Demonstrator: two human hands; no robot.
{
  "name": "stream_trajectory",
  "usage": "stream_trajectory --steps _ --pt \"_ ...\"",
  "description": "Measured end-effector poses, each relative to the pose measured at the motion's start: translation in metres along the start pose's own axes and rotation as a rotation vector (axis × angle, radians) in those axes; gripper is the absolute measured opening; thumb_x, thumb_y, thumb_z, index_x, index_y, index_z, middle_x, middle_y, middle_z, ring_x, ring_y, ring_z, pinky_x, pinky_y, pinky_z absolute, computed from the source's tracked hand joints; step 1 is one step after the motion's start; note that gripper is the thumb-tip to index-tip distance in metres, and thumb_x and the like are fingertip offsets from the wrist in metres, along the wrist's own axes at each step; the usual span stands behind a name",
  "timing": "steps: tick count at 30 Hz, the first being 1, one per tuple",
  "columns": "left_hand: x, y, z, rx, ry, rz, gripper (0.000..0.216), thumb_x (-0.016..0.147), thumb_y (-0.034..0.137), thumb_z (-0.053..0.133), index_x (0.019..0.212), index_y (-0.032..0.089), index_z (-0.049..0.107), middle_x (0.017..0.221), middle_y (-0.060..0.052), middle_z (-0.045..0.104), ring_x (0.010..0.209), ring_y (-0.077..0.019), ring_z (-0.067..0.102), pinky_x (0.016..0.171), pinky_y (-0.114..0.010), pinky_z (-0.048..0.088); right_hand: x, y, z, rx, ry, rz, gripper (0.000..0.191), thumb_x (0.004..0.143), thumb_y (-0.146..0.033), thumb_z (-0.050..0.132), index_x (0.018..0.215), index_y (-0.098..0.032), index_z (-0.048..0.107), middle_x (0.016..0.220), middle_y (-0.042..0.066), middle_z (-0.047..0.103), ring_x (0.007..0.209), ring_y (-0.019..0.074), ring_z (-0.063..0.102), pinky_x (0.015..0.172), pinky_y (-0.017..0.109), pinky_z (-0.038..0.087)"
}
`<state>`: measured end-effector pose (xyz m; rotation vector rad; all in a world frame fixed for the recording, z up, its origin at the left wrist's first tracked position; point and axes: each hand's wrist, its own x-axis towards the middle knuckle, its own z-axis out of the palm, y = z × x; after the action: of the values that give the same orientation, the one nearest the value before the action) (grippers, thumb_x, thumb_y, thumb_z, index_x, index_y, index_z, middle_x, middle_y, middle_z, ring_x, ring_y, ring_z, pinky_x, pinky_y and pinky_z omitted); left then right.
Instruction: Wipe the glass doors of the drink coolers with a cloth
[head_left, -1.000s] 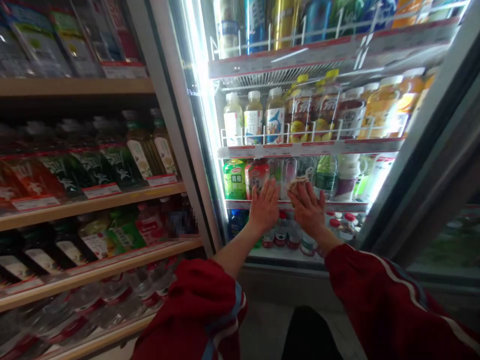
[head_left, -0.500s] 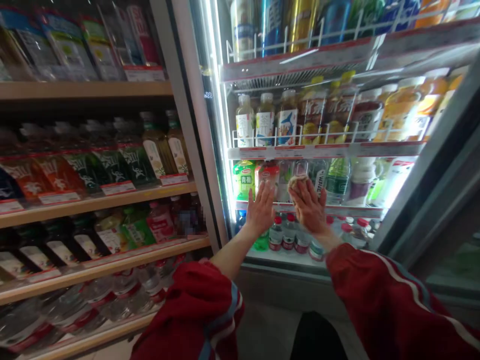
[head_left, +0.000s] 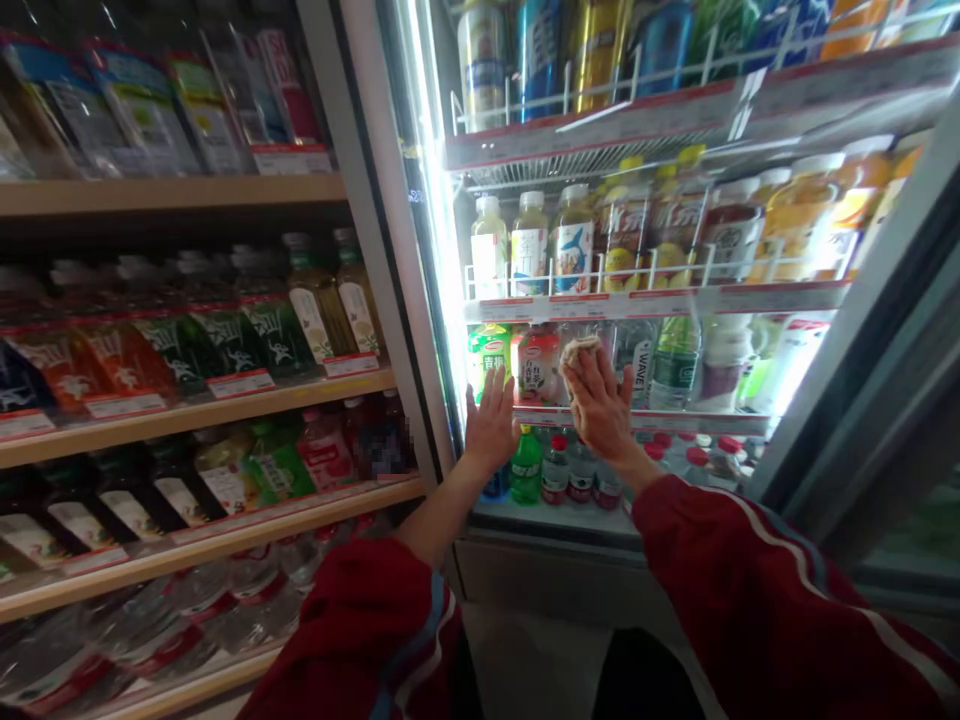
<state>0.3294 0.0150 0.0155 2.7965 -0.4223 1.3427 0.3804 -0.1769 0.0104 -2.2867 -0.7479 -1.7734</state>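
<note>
My right hand presses a pale, crumpled cloth against the glass door of a lit drinks fridge. To its left, my left hand lies flat on the same glass, fingers spread and nothing in it. Behind the glass, close to my left fingertips, stand a green-labelled bottle and a red-labelled bottle. A clear bottle marked WAVE is just right of the cloth. Much of the cloth is hidden under my fingers.
Fridge shelves hold rows of bottles and cans behind white wire rails. On the left is an open wooden shelf unit packed with bottles. The fridge's dark door frame slants down at the right.
Both hands have slid left over the glass, my left one also slightly down. The cloth has moved left and a little up with my right hand.
</note>
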Motion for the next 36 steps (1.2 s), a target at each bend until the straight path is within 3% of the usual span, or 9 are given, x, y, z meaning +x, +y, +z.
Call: stream_trajectory --steps 2,7,13,19,26,33,36 --pt "-0.004 -0.007 -0.002 0.018 -0.015 -0.014 0.070 0.080 0.021 0.053 0.144 0.013 0.025 0.151 -0.019 0.029 0.144 -0.0276 0.016 0.114 -0.058 0.014 0.002 -0.008 0.005 0.018 -0.007 -0.014 0.051 0.088 -0.017 0.048 0.139 -0.024 0.044 0.151 0.006 0.035 0.146 0.0197 0.008 0.117 0.049 0.000" --pt "-0.015 -0.019 -0.007 0.043 -0.053 -0.049 0.068 0.080 0.020 0.052 0.143 0.014 0.027 0.152 -0.018 0.029 0.143 -0.0280 0.019 0.114 -0.058 0.016 0.005 -0.029 0.012 0.044 -0.123 -0.214 0.047 0.090 -0.016 0.044 0.136 -0.023 0.046 0.146 0.006 0.044 0.145 0.0200 0.016 0.117 0.051 -0.003" --pt "-0.028 -0.034 -0.013 0.058 -0.047 -0.102 0.068 0.081 0.020 0.051 0.144 0.012 0.026 0.152 -0.019 0.028 0.143 -0.0286 0.019 0.113 -0.058 0.017 0.028 -0.040 0.013 0.040 -0.101 -0.122 0.046 0.092 -0.020 0.044 0.138 -0.020 0.044 0.146 0.010 0.042 0.145 0.0230 0.016 0.116 0.053 -0.005" --pt "-0.047 -0.037 -0.018 0.076 -0.113 -0.135 0.067 0.079 0.018 0.052 0.142 0.010 0.030 0.151 -0.019 0.029 0.142 -0.0295 0.022 0.112 -0.059 0.021 0.020 -0.062 0.019 0.103 -0.189 -0.307 0.051 0.089 -0.011 0.041 0.139 -0.020 0.042 0.146 0.007 0.044 0.143 0.0232 0.022 0.116 0.052 -0.006" --pt "-0.054 -0.046 -0.024 0.076 -0.096 -0.142 0.069 0.078 0.017 0.053 0.142 0.011 0.031 0.151 -0.020 0.030 0.142 -0.0304 0.022 0.112 -0.060 0.020 0.044 -0.078 0.025 0.117 -0.160 -0.256 0.053 0.089 -0.011 0.041 0.142 -0.018 0.039 0.149 0.008 0.037 0.143 0.0252 0.020 0.116 0.054 -0.005" --pt "-0.057 -0.054 -0.031 0.101 -0.123 -0.182 0.064 0.078 0.017 0.053 0.140 0.008 0.035 0.150 -0.021 0.029 0.141 -0.0319 0.024 0.111 -0.059 0.024 0.020 -0.100 0.035 0.166 -0.219 -0.392 0.056 0.087 -0.007 0.039 0.142 -0.019 0.039 0.147 0.006 0.042 0.140 0.0221 0.030 0.118 0.050 0.002" --pt "-0.059 -0.058 -0.031 0.105 -0.106 -0.185 0.065 0.078 0.016 0.052 0.140 0.010 0.035 0.151 -0.020 0.030 0.141 -0.0318 0.026 0.111 -0.059 0.023 0.025 -0.099 0.035 0.159 -0.212 -0.353 0.058 0.087 -0.007 0.039 0.143 -0.021 0.037 0.146 0.007 0.043 0.140 0.0218 0.030 0.117 0.051 0.006"
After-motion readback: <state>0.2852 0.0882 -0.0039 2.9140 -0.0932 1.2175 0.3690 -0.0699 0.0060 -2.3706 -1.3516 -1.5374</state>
